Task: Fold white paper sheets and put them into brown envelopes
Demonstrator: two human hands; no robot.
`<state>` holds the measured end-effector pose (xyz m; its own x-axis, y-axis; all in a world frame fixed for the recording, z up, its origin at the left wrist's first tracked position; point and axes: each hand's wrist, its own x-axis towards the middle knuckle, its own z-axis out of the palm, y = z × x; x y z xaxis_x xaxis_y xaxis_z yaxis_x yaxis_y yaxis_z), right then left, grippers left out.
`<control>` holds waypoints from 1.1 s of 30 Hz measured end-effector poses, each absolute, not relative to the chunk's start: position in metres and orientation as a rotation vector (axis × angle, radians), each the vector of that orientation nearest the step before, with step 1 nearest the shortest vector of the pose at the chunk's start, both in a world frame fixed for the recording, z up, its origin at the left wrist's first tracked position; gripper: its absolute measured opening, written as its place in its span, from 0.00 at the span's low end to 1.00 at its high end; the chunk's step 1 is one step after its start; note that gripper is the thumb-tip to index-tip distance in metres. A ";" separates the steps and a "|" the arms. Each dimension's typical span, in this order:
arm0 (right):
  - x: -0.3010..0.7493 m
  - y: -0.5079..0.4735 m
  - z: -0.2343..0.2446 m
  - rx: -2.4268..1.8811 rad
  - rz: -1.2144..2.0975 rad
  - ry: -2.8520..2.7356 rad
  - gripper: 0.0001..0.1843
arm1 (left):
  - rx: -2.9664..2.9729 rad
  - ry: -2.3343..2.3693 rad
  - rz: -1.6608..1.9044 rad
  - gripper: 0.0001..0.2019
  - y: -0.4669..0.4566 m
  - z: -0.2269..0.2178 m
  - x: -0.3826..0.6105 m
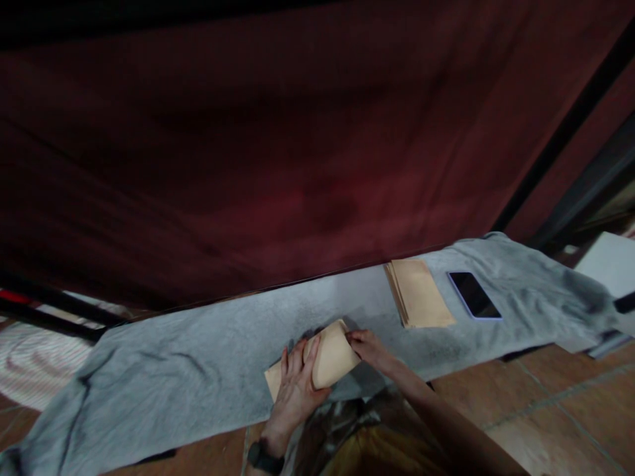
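A tan paper sheet (333, 357) lies on the grey cloth (198, 357), curled up and over at its right part. My left hand (296, 387) presses flat on the sheet's left half, fingers stretched out; a black watch sits on that wrist. My right hand (366, 345) pinches the sheet's lifted right edge between its fingertips. A stack of similar tan sheets (418, 292) rests on the cloth further right.
A black phone (474, 295) lies screen-up to the right of the stack. A dark red curtain (278, 145) hangs just behind the cloth. Brown floor tiles (555, 396) run along the near side. A white board (610, 263) shows at the far right.
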<state>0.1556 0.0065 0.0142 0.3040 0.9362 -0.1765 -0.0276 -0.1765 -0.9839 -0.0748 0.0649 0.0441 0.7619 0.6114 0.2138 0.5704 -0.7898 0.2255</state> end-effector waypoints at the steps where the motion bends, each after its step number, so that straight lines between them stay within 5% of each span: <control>1: 0.154 0.008 0.013 -1.478 1.083 -0.893 0.11 | 2.810 0.949 0.415 0.53 0.065 0.044 -0.074; 9: 0.149 0.008 0.014 -1.481 0.892 -0.875 0.11 | 2.803 0.955 0.401 0.53 0.065 0.045 -0.074; 15: 0.149 0.008 0.014 -1.412 0.970 -0.629 0.25 | 2.801 0.955 0.349 0.53 0.069 0.043 -0.073; 21: 0.152 0.004 0.022 -1.307 1.097 -0.432 0.16 | 2.696 1.079 0.565 0.43 0.066 0.034 -0.071; 27: 0.153 0.000 0.018 -1.257 1.034 -0.265 0.18 | 1.905 1.439 1.016 0.32 0.042 0.026 -0.066; 33: 0.132 -0.013 0.020 -1.162 1.056 -0.275 0.19 | 0.877 1.051 0.731 0.34 0.020 0.028 -0.024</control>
<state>0.1324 -0.0126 0.0195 0.5205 0.7911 -0.3214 -0.5335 0.0074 -0.8458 -0.0242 0.0198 0.0276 0.3323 0.8464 -0.4162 -0.0949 0.4691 0.8780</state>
